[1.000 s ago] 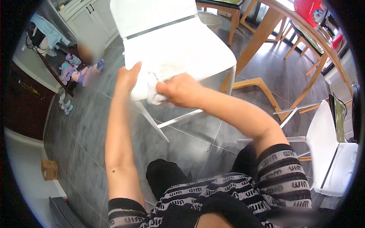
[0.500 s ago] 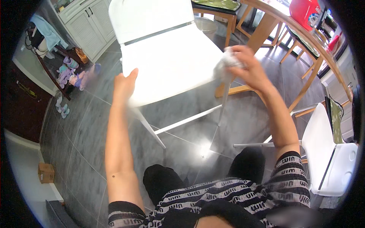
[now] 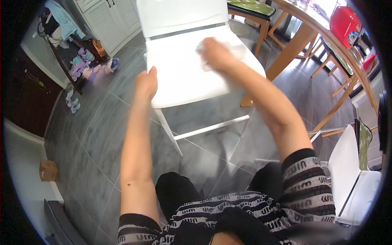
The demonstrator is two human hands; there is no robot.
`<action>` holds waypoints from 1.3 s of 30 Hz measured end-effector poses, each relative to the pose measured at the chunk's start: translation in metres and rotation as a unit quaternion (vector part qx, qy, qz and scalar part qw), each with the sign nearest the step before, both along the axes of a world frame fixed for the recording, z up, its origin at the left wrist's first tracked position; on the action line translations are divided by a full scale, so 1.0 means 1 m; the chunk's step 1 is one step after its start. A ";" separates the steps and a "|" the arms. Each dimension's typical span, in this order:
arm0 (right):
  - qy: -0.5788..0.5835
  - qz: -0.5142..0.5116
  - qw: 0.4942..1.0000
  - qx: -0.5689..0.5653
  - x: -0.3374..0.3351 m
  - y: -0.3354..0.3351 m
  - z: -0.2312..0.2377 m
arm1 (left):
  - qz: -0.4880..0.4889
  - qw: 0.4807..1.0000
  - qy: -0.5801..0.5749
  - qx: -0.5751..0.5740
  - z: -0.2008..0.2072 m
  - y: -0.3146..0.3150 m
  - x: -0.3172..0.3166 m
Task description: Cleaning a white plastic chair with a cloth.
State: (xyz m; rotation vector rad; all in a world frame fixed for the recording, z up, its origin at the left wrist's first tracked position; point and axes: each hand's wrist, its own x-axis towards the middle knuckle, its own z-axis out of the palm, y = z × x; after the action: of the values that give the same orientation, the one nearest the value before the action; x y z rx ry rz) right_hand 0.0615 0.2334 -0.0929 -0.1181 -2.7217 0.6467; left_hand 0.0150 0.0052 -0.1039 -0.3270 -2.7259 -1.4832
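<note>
A tall white chair [image 3: 183,87] with a footrest bar stands upright in front of me. My left hand [image 3: 146,84] grips the left edge of its seat, thumb on top and the other fingers out of sight below. Over the middle of the seat, my right hand [image 3: 216,55] is pressed down on a whitish cloth [image 3: 237,50]. Motion blurs the cloth, and it blends with the white seat, so its outline is hard to make out.
A second white chair [image 3: 344,157] stands close on my right. A wooden table [image 3: 304,18] at the far right carries a red container [image 3: 345,25]. Shoes [image 3: 83,65] lie around a rack at the left, and a cardboard box [image 3: 48,170] sits by the wall.
My right hand has swept the cloth from the seat's right front edge leftward and away from me to its middle. My left hand still holds the left edge. The view has shifted slightly.
</note>
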 end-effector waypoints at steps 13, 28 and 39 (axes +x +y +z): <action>0.183 -0.001 0.974 0.132 0.108 0.056 -0.001 | -0.045 0.958 -0.176 0.221 -0.001 0.009 0.012; 0.336 0.068 0.926 0.159 0.137 -0.003 -0.082 | -0.054 0.930 -0.207 0.298 -0.018 -0.013 0.031; 0.330 0.191 0.909 0.166 0.130 -0.064 -0.085 | -0.072 0.927 -0.221 0.294 -0.018 -0.005 0.034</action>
State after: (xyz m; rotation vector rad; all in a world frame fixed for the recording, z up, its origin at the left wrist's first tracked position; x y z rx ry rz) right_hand 0.1911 0.1697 -0.1776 0.6194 -2.1435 0.2340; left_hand 0.0493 -0.0001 -0.1215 -0.1859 -2.3815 -2.5812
